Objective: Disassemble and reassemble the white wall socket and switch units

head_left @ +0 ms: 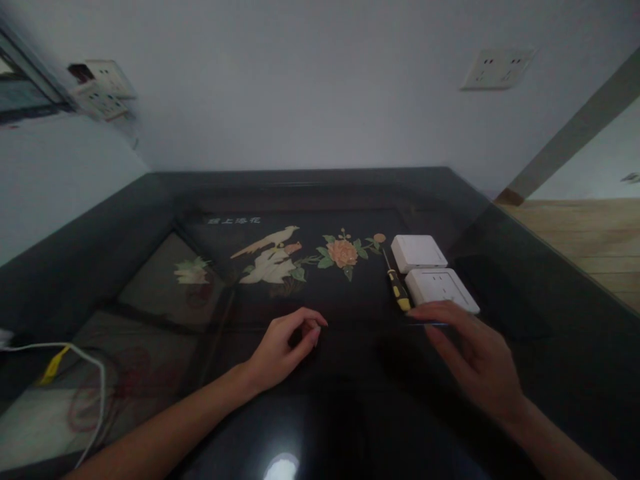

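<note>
My left hand [287, 345] rests low over the glossy dark tabletop, thumb and forefinger curled together in a loose pinch. Whether anything small sits between those fingertips, I cannot tell. At the right, my right hand [477, 357] has its thumb and fingers apart, holding nothing. Its fingertips reach the near edge of a white wall socket [443, 288] and the handle end of a screwdriver [397, 287]. That screwdriver has a black and yellow handle and lies with its shaft pointing away from me. Just behind the socket is a white box [419, 252], plain on top.
The dark table [310, 179] bears a bird-and-flower picture [343, 253] and meets the wall at the back. At left lies a white cable [103, 380] with a yellow tag [53, 365]. Wall outlets [497, 69] are mounted above, and wooden floor [575, 233] shows at right.
</note>
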{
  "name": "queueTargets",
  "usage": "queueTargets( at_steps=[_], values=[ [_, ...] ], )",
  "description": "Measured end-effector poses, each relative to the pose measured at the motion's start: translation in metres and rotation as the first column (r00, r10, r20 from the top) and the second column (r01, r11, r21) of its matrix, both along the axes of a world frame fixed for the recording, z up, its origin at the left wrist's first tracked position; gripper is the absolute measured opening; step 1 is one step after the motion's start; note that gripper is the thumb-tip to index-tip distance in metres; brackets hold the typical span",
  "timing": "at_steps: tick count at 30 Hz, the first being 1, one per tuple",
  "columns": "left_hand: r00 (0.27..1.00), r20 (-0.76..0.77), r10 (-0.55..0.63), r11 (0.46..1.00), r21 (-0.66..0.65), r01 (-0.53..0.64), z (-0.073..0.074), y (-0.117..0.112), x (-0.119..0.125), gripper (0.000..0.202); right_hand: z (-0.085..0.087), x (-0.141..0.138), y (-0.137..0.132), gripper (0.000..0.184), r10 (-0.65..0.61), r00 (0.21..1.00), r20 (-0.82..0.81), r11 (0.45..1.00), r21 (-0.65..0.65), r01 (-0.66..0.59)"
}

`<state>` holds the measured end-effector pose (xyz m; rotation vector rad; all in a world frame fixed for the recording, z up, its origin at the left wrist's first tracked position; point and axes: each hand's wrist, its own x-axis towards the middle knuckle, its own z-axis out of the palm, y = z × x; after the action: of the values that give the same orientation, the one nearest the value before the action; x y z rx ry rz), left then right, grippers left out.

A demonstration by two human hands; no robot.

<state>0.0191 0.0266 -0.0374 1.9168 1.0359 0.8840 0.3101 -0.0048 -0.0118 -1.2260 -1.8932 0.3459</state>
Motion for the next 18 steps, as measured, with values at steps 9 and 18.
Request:
queueTargets(
  at_steps=[9, 18],
  values=[
    [0.997, 0.056, -0.055, 0.995, -0.085, 0.06, -0.007, 0.013, -0.003, 0.038, -0.023, -0.096, 0.041, 0.034, 0.446, 0.881, -0.157, 0.835, -0.281, -0.473],
    [0.974, 0.001, -0.225, 0.965, -0.137, 0.223, -0.004, 0.019, 0.013, 0.032, -0.031, -0.086, 0.042, 0.045, 0.365, 0.869, -0.334, 0.771, -0.415, -0.484]
  ],
)
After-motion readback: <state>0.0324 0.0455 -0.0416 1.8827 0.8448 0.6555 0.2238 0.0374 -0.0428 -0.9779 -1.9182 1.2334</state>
